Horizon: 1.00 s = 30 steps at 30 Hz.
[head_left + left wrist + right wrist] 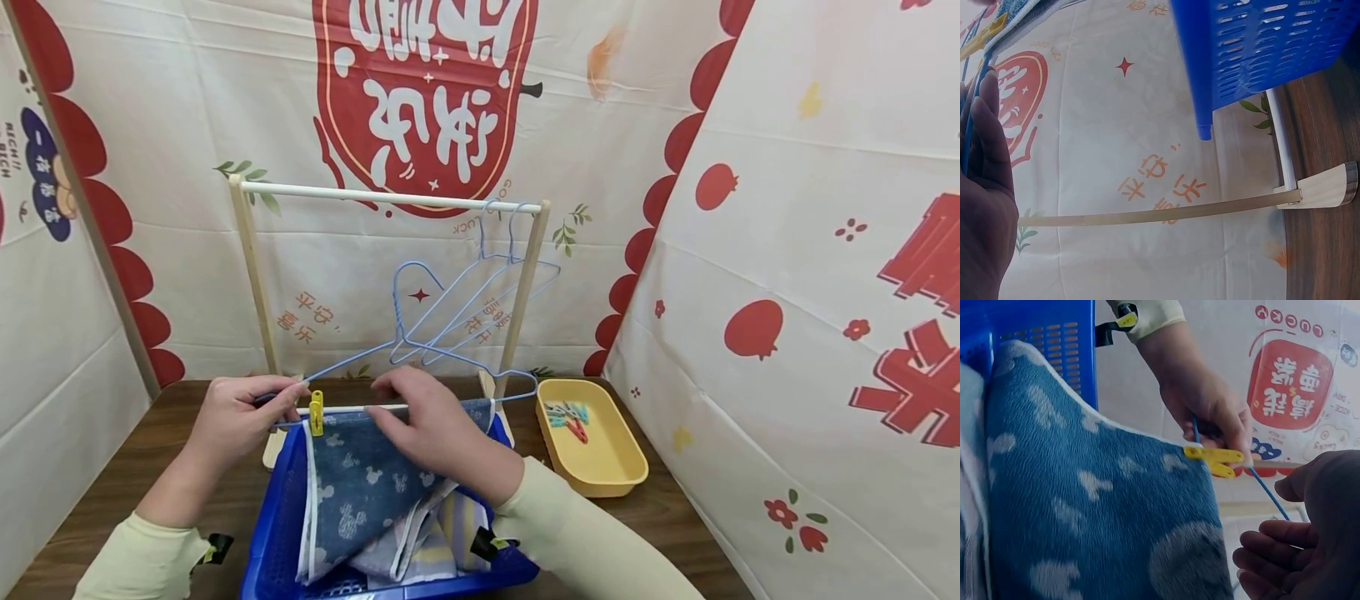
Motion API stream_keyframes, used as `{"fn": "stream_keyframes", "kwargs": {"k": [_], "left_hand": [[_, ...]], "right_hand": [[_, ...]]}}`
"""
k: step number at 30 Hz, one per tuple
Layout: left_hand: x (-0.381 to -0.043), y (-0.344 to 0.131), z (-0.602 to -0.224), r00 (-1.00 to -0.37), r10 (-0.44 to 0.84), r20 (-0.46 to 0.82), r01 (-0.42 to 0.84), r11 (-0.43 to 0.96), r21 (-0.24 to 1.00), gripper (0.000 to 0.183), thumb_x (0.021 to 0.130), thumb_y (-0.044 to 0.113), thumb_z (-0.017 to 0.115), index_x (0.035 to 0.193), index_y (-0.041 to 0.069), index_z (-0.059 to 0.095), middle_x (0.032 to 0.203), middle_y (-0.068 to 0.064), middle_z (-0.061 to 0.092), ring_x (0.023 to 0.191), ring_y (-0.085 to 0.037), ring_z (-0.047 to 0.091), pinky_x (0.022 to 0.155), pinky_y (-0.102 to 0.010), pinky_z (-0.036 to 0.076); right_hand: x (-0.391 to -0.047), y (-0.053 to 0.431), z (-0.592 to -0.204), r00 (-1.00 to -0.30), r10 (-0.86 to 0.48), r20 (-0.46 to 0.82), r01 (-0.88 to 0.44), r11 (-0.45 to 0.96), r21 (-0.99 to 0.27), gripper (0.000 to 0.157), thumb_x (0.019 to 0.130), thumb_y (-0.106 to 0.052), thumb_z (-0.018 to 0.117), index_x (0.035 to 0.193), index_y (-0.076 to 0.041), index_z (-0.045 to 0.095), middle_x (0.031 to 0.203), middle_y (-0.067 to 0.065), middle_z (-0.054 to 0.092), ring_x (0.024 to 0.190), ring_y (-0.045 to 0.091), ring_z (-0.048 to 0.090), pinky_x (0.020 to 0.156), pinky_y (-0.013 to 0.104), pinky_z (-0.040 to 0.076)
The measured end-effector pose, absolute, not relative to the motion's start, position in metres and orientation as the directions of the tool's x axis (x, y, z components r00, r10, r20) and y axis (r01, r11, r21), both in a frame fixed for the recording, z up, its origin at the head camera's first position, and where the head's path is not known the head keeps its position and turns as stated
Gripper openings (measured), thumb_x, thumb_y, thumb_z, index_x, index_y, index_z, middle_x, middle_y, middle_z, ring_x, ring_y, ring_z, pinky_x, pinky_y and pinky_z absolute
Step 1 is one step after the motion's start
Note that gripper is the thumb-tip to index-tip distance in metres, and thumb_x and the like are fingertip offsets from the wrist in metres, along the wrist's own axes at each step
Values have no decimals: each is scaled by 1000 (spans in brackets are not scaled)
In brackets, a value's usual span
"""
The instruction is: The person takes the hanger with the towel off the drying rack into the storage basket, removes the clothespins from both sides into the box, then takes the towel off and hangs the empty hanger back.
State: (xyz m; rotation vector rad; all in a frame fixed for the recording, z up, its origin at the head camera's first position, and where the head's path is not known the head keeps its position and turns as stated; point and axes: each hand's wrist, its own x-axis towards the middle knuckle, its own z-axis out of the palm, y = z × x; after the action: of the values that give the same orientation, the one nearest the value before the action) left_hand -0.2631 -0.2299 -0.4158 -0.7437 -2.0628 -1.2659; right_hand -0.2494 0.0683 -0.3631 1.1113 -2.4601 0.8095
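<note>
My left hand (pixel 243 412) grips a blue wire hanger (pixel 400 333) at its left corner, hook upward. From the hanger's lower bar hangs a dark blue towel (pixel 356 475) with pale mouse-head patterns and a white edge. A yellow clothespin (pixel 317 414) clips the towel's left end, right beside my left fingers; the right wrist view shows this clothespin (pixel 1215 457) too. My right hand (pixel 438 429) is over the middle of the towel's top edge, thumb apart from loosely bent fingers, holding nothing. In the right wrist view, the towel (pixel 1097 487) fills the left side.
Below the towel stands a blue basket (pixel 262 533) with striped cloth (pixel 461 529) inside. Behind it, a wooden-legged rack (pixel 251 267) carries two blue hangers (pixel 480 262) at its right end. A yellow tray (pixel 611 454) with several clothespins (pixel 576 429) sits at right on the wooden table (pixel 675 533).
</note>
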Motion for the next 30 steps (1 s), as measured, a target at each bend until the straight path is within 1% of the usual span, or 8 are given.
{"fn": "stream_keyframes", "kwargs": {"k": [2,5,7,11,14,17,24,30], "left_hand": [[-263,-230,-416,-663,148,734,721,389,573,18,94,-14,78,106,-2,84,77,-2,77,65,-14,74,67,-19,61],[-264,-230,-416,-656,146,740,727,384,569,17,94,-15,78,105,-3,84,76,2,77,64,-14,74,67,-19,61],[-264,-230,-416,-647,148,748,736,377,562,17,93,-17,78,104,-5,83,75,0,77,64,-13,74,66,-19,61],[-265,-230,-417,-630,141,764,751,362,553,20,90,-21,78,102,-5,83,74,-3,77,62,-11,73,65,-19,60],[-266,-230,-417,-625,138,768,756,353,551,23,89,-22,77,102,-5,83,75,2,77,61,-12,73,64,-19,60],[-267,-229,-418,-621,140,772,760,349,548,23,89,-22,77,102,-5,83,77,5,77,61,-10,73,64,-19,60],[-269,-227,-419,-609,148,779,772,334,540,20,89,-23,77,100,-7,82,73,0,77,62,-5,73,62,-19,60],[-270,-225,-419,-608,148,780,772,339,537,19,89,-23,77,100,-8,82,74,2,77,62,-5,72,62,-19,60]], "right_hand": [[-251,60,-365,-662,-584,469,-748,545,-378,29,110,-25,72,134,-9,70,125,5,72,113,16,68,98,30,57],[-254,49,-368,-678,-589,440,-735,552,-395,31,111,-29,71,136,-10,70,124,4,72,111,13,68,95,24,56],[-254,42,-369,-683,-592,427,-730,551,-404,32,112,-30,70,136,-10,70,124,4,72,110,11,67,94,22,55],[-257,33,-371,-687,-597,414,-726,553,-408,33,113,-32,69,137,-9,70,124,5,73,108,9,67,94,20,55],[-259,27,-372,-692,-598,405,-722,556,-413,34,112,-33,69,137,-10,70,124,4,73,108,8,68,93,18,55],[-262,21,-374,-688,-598,412,-725,543,-424,32,112,-34,70,134,-10,71,121,1,73,106,7,68,91,16,54],[-267,10,-375,-662,-600,450,-749,499,-436,30,111,-31,71,132,-9,72,112,-5,75,99,-1,67,88,12,53],[-267,5,-376,-657,-588,472,-754,493,-434,23,109,-30,75,124,-12,75,102,-9,75,89,-8,62,80,9,50]]}}
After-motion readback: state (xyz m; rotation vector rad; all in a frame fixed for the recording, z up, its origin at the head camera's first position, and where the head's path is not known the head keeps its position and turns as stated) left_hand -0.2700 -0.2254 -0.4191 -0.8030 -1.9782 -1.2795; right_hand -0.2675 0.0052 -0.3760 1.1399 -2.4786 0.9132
